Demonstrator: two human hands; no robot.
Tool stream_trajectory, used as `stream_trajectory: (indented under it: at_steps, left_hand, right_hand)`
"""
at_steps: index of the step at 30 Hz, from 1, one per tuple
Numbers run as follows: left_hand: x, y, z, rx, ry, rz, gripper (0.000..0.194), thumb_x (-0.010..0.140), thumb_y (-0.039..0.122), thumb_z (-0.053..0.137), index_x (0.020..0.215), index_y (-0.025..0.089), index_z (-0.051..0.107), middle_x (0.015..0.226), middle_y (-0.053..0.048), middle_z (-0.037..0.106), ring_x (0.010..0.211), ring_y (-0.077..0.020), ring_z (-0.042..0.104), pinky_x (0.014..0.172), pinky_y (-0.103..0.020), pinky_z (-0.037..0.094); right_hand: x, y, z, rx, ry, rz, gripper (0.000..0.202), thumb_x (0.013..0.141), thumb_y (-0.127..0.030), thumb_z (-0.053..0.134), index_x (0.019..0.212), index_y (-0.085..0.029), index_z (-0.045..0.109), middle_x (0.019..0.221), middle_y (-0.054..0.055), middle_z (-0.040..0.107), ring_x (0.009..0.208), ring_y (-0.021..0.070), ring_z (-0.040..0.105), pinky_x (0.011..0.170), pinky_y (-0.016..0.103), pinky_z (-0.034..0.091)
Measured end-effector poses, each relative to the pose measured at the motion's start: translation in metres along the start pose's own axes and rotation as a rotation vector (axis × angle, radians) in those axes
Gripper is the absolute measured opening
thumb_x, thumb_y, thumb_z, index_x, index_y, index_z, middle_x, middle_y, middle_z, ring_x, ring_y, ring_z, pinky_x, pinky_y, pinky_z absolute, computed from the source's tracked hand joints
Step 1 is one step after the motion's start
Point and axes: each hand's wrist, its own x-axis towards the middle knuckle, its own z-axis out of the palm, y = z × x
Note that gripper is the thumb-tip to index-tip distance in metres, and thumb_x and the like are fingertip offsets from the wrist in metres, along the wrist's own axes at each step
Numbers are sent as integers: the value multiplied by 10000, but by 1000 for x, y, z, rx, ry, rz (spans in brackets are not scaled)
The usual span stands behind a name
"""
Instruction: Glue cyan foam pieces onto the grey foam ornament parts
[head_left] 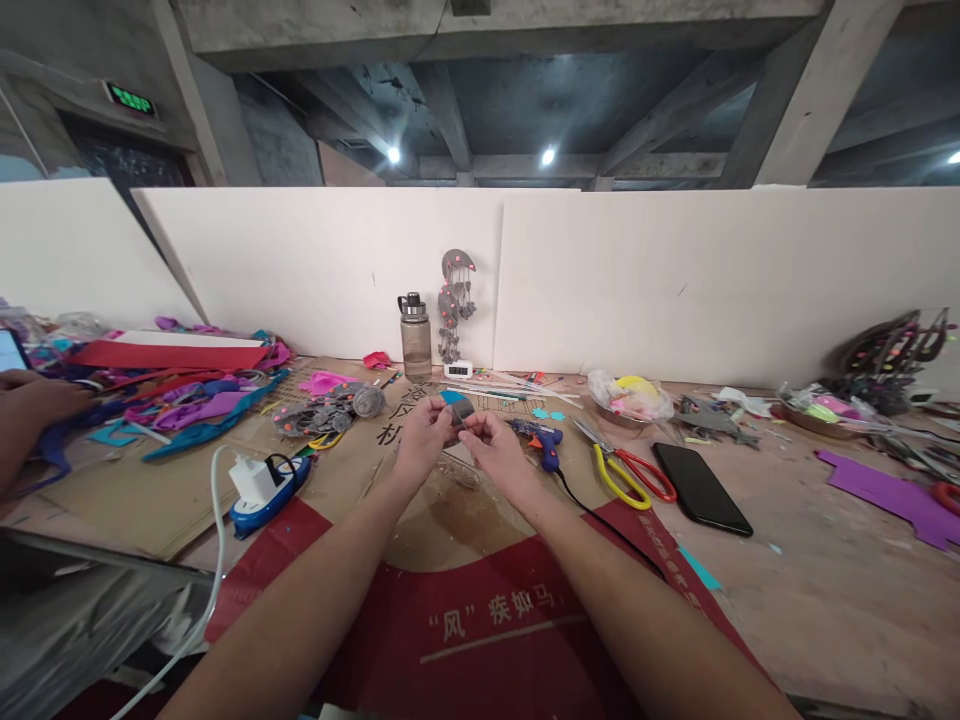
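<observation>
Grey felt piece [463, 409] sits between the two hands, above the desk [817, 570], with a blue scrap [452, 397] at its upper edge; the left hand [426, 428] pinches it; the right hand [491, 447] has fingertips at its lower edge, though whether they grip it I cannot tell; rightward lie a glue gun [551, 448], yellow-and-red-handled scissors [605, 450] and a black phone [703, 488].

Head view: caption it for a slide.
Left hand holds a small grey-and-blue piece, right hand at its edge, near a blue-and-orange glue gun.
</observation>
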Motion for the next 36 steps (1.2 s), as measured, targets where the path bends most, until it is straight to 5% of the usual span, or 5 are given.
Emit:
stream_trajectory:
  at_steps: [14, 20, 24, 30, 36]
  left_hand:
    - [31, 40, -40, -593, 286, 14, 209, 790, 58, 582, 631, 158, 490, 513, 83, 503, 504, -22, 531, 893, -318, 583]
    - [36, 55, -61, -527, 290, 244, 254, 785, 116, 626, 600, 167, 460, 495, 98, 465, 443, -15, 455, 919, -367, 578]
    - [42, 61, -71, -628, 420, 219, 214, 824, 79, 573, 646, 179, 509, 582, 69, 577, 538, -27, 568, 924, -307, 571]
    - [53, 51, -75, -553, 475, 190, 239, 810, 68, 597, 628, 201, 519, 607, 60, 601, 632, -47, 638, 856, -208, 570]
    - [56, 45, -78, -583, 473, 176, 201, 827, 82, 568, 663, 198, 550, 647, 41, 636, 754, -76, 683, 857, -240, 581]
  right_hand:
    - [-28, -20, -1, 33, -735, 249, 134, 869, -302, 523, 857, -221, 629, 581, -61, 600, 471, 99, 556, 511, 218, 419]
    - [-16, -43, -34, -26, -815, 180, 262, 881, -409, 548, 900, -189, 689, 685, -5, 667, 602, 122, 621, 598, 238, 476]
    - [-9, -46, -47, -128, -840, 88, 252, 881, -404, 564, 873, -197, 708, 752, 20, 717, 787, 170, 671, 747, 289, 486]
    - [-20, -49, -34, 250, -539, 84, 330, 885, -504, 548, 936, -193, 646, 502, -73, 528, 521, 125, 596, 683, 295, 496]
    - [-53, -68, -3, 366, -1129, 485, 411, 854, -517, 595, 1132, -216, 629, 745, -21, 626, 486, 72, 583, 502, 189, 454]
